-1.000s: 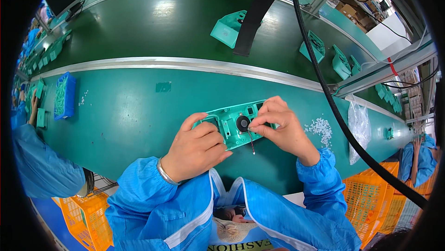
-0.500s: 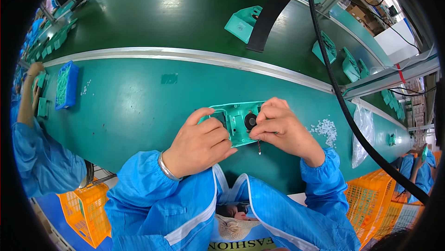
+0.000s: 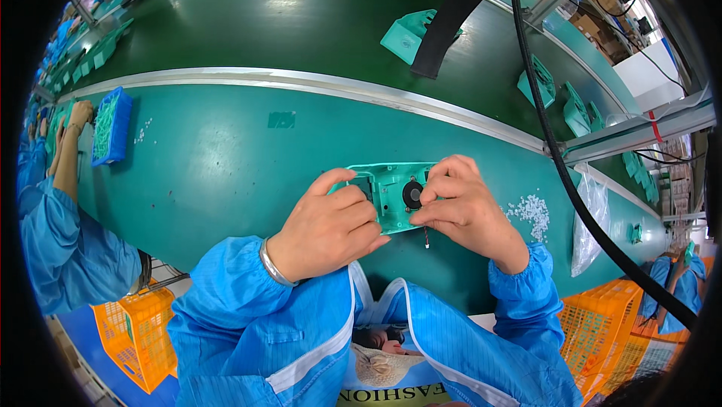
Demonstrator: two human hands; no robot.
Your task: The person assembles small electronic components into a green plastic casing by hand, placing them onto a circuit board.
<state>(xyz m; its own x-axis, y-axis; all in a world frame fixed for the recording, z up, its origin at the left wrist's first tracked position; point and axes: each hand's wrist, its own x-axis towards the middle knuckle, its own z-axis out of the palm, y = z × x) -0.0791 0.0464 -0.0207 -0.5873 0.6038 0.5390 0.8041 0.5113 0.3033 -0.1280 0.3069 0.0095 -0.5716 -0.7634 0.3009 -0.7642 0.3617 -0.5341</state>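
Note:
A green plastic housing (image 3: 392,219) lies open side up in front of me, with a round black speaker (image 3: 412,195) set in its right half. From the speaker a short wire with a white plug (image 3: 427,245) hangs over the near edge. My left hand (image 3: 329,219) is closed round the housing's left end and covers part of it. Thumb and fingers of my right hand (image 3: 460,204) are pinched together at the speaker's right edge; whatever lies between them is hidden. That hand also covers the housing's right end.
Small white pieces (image 3: 532,215) lie in a heap to the right, beside a clear plastic bag (image 3: 590,230). A black cable (image 3: 556,155) crosses the right side. At left, a co-worker's hand (image 3: 81,114) is near a blue bin (image 3: 113,127). Green housings (image 3: 404,40) sit on the dark belt.
The view has shifted slightly. My hands stay at the housing and speaker in nearly the same pose. The co-worker's hand at left has moved up beside the blue bin.

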